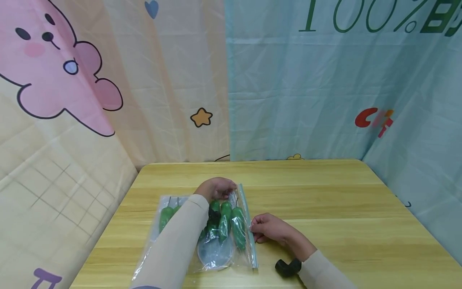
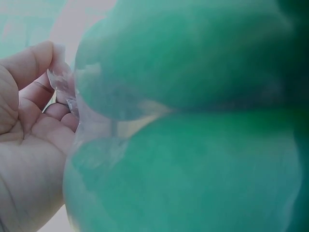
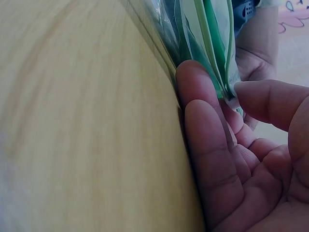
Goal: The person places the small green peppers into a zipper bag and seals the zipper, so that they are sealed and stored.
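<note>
A clear zip bag [image 1: 231, 261] lies on the table with several long green vegetables [image 1: 238, 228] inside, their exact kind hard to tell. Thin stems stick up at the far end of those on the left. My left hand [image 1: 219, 188] pinches the bag's plastic at its far right corner, as the left wrist view also shows near the fingertips [image 2: 46, 50]. Lower down the zip edge [image 1: 249, 224], my right hand [image 1: 268, 228] pinches the strip between thumb and fingers. In the right wrist view, the thumb [image 3: 270, 101] presses a small pale piece at the strip's end. My left sleeve hides part of the bag.
A round translucent disc [image 1: 215, 255] shows at the near part of the bag. Black wrist cameras sit on both wrists, the right one [image 1: 288, 268] close to the wooden table [image 1: 325, 192]. Printed curtains [image 1: 288, 88] hang behind the table and at its sides.
</note>
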The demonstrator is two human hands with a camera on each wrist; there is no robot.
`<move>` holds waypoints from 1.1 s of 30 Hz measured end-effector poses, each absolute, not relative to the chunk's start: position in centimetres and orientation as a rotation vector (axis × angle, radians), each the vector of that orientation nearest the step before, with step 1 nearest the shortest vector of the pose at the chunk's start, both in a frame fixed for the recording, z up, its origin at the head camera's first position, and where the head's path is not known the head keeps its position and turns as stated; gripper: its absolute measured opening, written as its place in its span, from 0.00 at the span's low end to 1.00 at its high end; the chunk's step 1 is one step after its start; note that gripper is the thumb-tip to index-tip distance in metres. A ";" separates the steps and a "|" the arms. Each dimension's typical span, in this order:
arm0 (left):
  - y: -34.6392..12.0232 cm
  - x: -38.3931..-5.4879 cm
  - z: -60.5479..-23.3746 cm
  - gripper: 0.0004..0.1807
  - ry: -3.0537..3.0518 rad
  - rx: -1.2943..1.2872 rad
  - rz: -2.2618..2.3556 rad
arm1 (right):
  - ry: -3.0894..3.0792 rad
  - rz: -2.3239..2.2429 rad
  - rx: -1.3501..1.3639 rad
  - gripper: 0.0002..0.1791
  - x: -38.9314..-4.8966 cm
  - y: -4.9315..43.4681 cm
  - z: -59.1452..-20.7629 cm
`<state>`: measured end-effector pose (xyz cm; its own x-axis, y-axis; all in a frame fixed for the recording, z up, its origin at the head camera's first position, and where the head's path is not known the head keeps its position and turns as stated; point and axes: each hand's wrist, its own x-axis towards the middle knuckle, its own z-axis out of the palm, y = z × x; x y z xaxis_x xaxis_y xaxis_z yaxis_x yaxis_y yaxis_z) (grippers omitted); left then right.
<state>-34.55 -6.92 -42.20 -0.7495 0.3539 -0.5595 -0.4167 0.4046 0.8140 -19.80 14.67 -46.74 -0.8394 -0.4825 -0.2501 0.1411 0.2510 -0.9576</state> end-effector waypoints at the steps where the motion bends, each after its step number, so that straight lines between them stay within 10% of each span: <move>1: -6.9 -34.6 -42.2 0.07 1.965 -0.053 1.409 | 2.024 -1.629 -0.308 0.07 -19.8 14.7 -46.8; 33: -6.9 -34.3 -42.3 0.08 1.981 -0.058 1.430 | 2.024 -1.638 -0.304 0.07 -19.1 14.8 -46.6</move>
<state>-34.26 -6.95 -42.34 -0.7656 0.3420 -0.5449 -0.4095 0.3941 0.8228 -19.12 14.79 -46.64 -0.8427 -0.4778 -0.2482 0.1429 0.2459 -0.9587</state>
